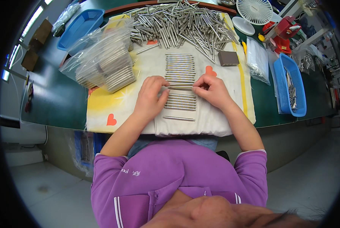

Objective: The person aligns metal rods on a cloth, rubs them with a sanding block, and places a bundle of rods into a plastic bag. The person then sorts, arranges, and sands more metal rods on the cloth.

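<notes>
running left to right, metal rod [181,88], level

From my remote seat I make out small white lettering [130,172], Latin letters beside a larger character, on the chest of the purple shirt [158,159]. A tiny yellowish label [284,48] marks the red holder [281,42], too small to read.
</notes>
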The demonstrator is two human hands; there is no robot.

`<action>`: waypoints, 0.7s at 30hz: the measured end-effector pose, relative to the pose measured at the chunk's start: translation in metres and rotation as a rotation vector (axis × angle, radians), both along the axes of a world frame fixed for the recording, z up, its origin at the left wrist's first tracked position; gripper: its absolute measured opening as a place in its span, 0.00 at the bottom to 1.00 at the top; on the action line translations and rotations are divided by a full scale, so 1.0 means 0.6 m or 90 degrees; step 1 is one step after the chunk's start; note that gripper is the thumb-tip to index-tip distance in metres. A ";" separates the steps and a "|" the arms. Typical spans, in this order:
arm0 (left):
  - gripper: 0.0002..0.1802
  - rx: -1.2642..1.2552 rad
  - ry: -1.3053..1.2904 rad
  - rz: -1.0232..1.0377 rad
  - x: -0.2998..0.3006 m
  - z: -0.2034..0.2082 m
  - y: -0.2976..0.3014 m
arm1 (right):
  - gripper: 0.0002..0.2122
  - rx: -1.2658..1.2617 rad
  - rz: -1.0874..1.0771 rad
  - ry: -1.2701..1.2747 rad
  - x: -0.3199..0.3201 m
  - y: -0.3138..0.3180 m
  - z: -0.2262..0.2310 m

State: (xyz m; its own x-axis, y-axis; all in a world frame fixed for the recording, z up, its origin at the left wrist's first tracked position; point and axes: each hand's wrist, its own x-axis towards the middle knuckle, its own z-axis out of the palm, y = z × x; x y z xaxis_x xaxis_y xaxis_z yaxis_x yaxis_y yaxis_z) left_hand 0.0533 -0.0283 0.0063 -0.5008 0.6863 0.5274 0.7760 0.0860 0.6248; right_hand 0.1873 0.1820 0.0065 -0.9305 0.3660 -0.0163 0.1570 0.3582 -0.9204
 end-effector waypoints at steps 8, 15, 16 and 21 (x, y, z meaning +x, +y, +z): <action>0.16 -0.109 0.110 -0.075 0.040 -0.010 -0.023 | 0.05 0.301 0.012 0.147 -0.006 0.002 -0.008; 0.20 -0.158 0.114 -0.056 0.047 -0.015 -0.028 | 0.05 0.175 0.067 0.055 0.004 0.010 0.006; 0.21 -0.171 0.118 -0.056 0.047 -0.015 -0.029 | 0.05 0.213 0.103 0.076 0.005 0.011 0.002; 0.22 -0.181 0.114 -0.059 0.045 -0.017 -0.031 | 0.05 0.267 0.114 0.076 0.002 0.009 -0.006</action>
